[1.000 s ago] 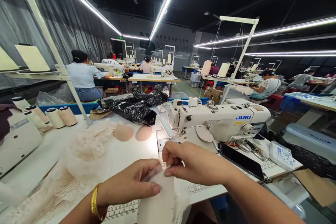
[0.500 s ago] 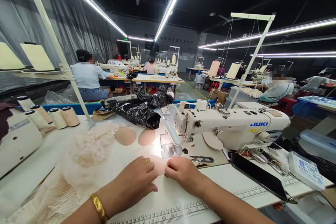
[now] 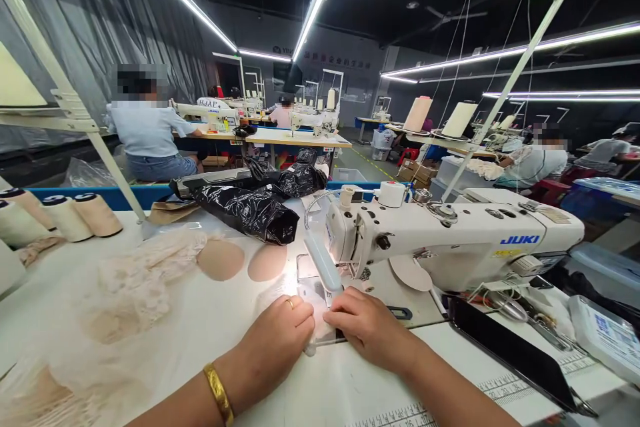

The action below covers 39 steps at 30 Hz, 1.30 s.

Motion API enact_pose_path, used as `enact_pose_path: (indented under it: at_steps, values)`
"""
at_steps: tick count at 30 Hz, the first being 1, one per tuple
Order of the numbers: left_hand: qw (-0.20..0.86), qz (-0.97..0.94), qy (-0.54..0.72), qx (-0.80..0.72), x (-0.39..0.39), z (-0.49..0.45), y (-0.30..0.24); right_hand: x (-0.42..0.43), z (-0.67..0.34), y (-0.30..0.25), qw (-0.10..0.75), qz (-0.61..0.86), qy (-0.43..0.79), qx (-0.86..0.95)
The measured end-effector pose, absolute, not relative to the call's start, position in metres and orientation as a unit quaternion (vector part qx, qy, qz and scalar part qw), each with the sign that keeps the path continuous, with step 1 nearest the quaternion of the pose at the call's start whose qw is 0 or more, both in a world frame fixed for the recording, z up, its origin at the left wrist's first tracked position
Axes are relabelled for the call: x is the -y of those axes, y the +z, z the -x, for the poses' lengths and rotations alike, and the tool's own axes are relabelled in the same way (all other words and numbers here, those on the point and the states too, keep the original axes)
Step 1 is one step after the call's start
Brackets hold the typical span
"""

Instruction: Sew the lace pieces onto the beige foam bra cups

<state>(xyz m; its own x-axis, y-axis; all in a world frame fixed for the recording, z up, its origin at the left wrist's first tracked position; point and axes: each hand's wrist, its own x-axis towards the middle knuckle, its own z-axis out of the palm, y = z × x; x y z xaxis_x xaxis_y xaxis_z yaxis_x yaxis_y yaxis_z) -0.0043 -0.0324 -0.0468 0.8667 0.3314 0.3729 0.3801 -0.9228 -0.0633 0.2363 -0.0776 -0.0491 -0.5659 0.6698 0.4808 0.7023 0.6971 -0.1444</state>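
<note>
Sheer pale fabric (image 3: pixel 321 331) lies at the needle end of a white sewing machine (image 3: pixel 450 233), between a worker's two bare hands on a sewing-floor worktop (image 3: pixel 295 397), as seen from the head camera. The right hand (image 3: pixel 370 330) appears to pinch the cloth's right side between thumb and fingers. The left hand (image 3: pixel 275 340), fingers curled, rests on the opposite side, its thumb hidden; whether its grip is clenched on the cloth or merely pressing cannot be told.

A slim lamp (image 3: pixel 323 263) lights the spot just beyond the fingers. Two beige ovals (image 3: pixel 221 260) lie on the far side, left of the lamp, and a heap of pale lace (image 3: pixel 135 287) spreads across the left. Dark snips (image 3: pixel 400 313) lie just beyond the right hand.

Handling the sheer material well would seem to call for light, even tension from both sides, edges matched and flat without puckers, the loose lace well apart, and fingertips clear of the needle area, which the lamp partly hides.
</note>
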Motion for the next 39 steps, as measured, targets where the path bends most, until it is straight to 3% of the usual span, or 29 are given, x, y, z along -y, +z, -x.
enact_pose_path:
  at_steps: [11, 39]
  values:
    - [0.034, 0.959, -0.139, 0.246, 0.031, -0.007, -0.047, 0.079, -0.236, -0.045, 0.247, 0.422, 0.031, 0.872]
    - [-0.043, 0.975, -0.191, 0.102, -0.034, -0.011, -0.033, 0.076, -0.233, -0.060, 0.235, 0.497, 0.016, 0.836]
